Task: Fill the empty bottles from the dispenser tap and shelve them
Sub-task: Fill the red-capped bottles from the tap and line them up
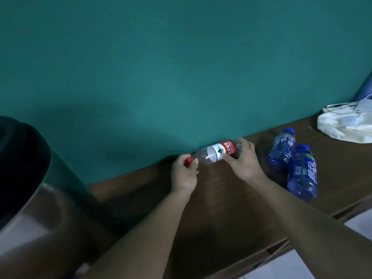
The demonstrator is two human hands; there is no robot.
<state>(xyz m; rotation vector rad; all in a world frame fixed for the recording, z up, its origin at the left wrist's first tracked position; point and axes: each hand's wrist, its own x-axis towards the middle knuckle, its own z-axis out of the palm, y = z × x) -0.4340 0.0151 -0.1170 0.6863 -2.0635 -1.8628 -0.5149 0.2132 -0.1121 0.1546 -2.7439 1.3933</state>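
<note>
A clear empty bottle (213, 153) with a red and white label is held sideways just above the brown wooden table (231, 208), close to the green wall. My right hand (244, 161) grips its body at the label end. My left hand (184, 175) pinches its red cap (188, 161) between thumb and fingers. Two blue bottles stand on the table to the right: one (281, 152) nearer the wall, the other (302, 172) nearer me. No dispenser tap is plainly in view.
A large dark object (22, 168), blurred, fills the left edge. A white cloth bag (346, 127) with white cables lies at the table's far right. The table's front edge runs diagonally at lower right, with pale floor beyond.
</note>
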